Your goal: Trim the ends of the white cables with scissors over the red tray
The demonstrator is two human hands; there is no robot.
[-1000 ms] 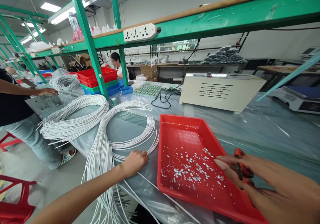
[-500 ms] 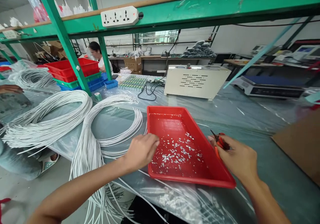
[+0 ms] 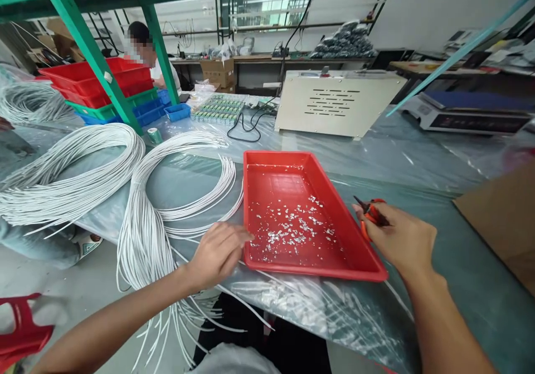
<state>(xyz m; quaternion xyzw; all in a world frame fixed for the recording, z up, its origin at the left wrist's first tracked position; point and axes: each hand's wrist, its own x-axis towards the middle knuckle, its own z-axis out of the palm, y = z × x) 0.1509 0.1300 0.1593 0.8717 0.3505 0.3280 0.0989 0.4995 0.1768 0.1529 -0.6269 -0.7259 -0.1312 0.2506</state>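
Observation:
My left hand (image 3: 217, 251) rests on the plastic-covered table beside the left edge of a shallow red tray (image 3: 355, 254), its fingers curled over thin white wires (image 3: 184, 218). Whether it grips one is hidden. The tray holds several small white scraps (image 3: 296, 226). My right hand (image 3: 401, 240) sits just right of the tray, closed around red-handled cutters (image 3: 370, 213) whose dark tip points toward the tray. Large looped bundles of white wire (image 3: 142, 195) lie left of my left hand and hang over the table's front edge.
A beige metal box (image 3: 334, 103) stands behind the tray, with a scale (image 3: 468, 115) to its right. Cardboard (image 3: 505, 218) lies at far right. Stacked red, green and blue bins (image 3: 100, 92) sit behind a green shelf post (image 3: 96, 62). A seated person (image 3: 144, 45) works beyond.
The view has tilted downward. My left hand slid from the tray's rim back onto the wires. My right hand with the cutters stayed beside the tray's right edge.

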